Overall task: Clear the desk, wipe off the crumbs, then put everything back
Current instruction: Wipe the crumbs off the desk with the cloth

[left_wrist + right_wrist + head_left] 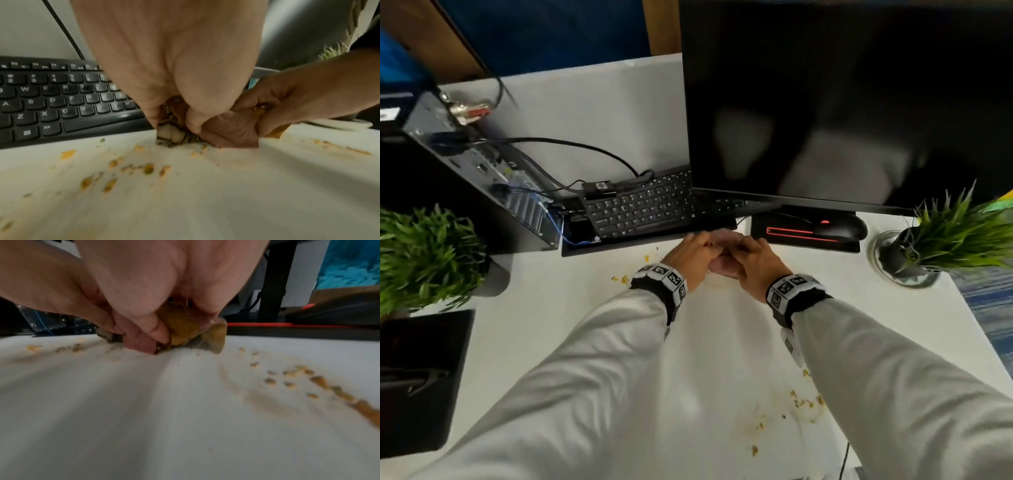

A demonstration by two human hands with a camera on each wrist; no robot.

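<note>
On the white desk, just in front of the black keyboard, my left hand and right hand meet. Together they grip a crumpled clear wrapper with yellow-brown food inside, pressed down on the desk. In the left wrist view the left fingers curl over its dark, striped end, and the right hand holds the other end. Yellow crumbs and a smear lie near my right forearm, and more crumbs by my left wrist.
A dark monitor stands above the keyboard. A black mouse sits on a red-lined pad. A computer case with cables and a potted plant stand left; another plant stands right. A black flat object lies bottom left.
</note>
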